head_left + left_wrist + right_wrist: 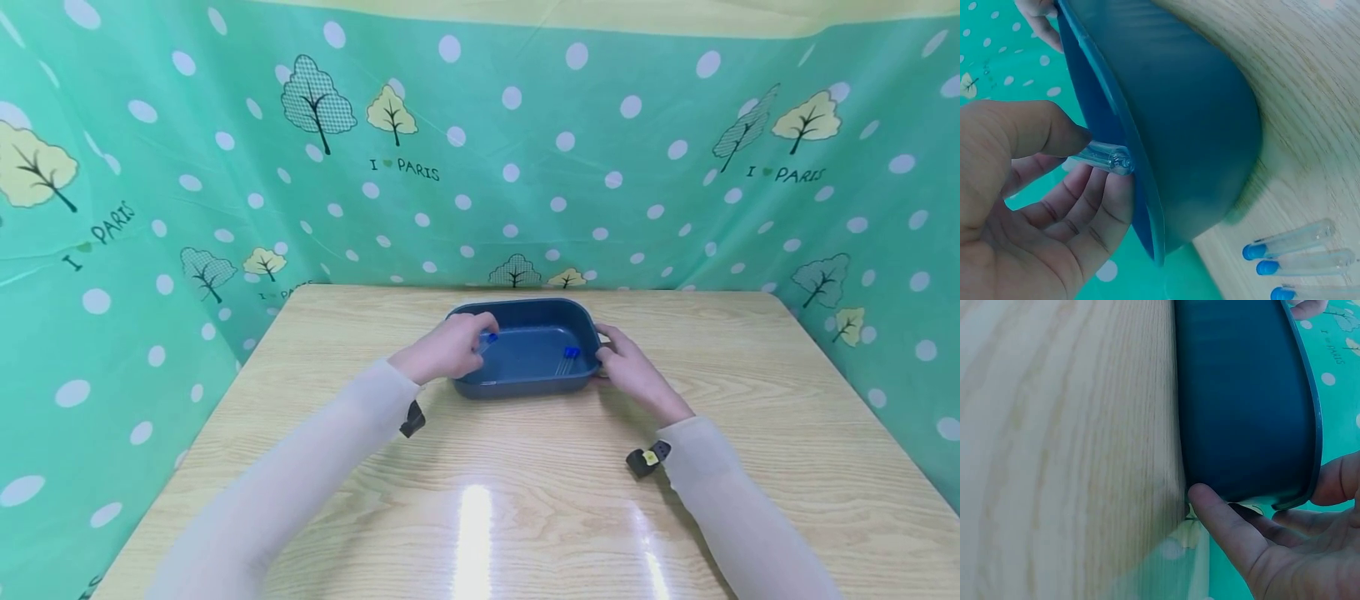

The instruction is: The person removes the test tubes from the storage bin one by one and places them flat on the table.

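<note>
Green dotted cloth (510, 192), left, right and far. Wood table (375, 492) below. Dark-blue bin (525, 388) on table, centre, far half. Right hand (632, 365): digits partly curled, gripping bin's right end. Left hand (452, 347), at bin's left end: thumb and fingertips nearly together, pinching a clear tube (1109, 157) by the rim. Blue-capped tubes: some inside the bin (567, 358), right end; three on table (1304, 262), left of bin.
</note>
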Tool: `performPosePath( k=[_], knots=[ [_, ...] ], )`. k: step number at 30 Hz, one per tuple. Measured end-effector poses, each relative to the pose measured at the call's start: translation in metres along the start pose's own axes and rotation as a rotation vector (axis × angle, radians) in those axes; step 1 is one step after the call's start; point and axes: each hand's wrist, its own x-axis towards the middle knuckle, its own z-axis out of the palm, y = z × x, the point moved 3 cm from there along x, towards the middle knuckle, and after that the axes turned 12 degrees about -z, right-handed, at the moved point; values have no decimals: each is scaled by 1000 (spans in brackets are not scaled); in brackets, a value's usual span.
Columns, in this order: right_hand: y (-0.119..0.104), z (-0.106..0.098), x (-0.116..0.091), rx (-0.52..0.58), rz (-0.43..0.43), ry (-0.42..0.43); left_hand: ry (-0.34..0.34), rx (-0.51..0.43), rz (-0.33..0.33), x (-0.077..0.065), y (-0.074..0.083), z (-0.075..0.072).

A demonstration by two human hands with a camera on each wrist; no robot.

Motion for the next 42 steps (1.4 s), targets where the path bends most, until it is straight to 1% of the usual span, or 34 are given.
performPosePath(
  k=[7,14,20,24,35,42],
  knots=[
    [-2,1,0,-5,1,1,10,-48,-25,-6,-8,-7],
    [-1,2,-1,-7,4,9,29,-49,-40,-10,-16,-13],
    [-2,1,-1,-13,5,8,33,-49,-63,-14,-22,-15],
    [-3,2,-1,-1,1,9,40,-52,-75,-17,-28,-16],
    [-1,1,-1,7,5,5,75,-54,-65,-23,-48,-20],
    [0,1,0,3,6,2,82,-61,-92,-26,-63,-21]
  ],
)
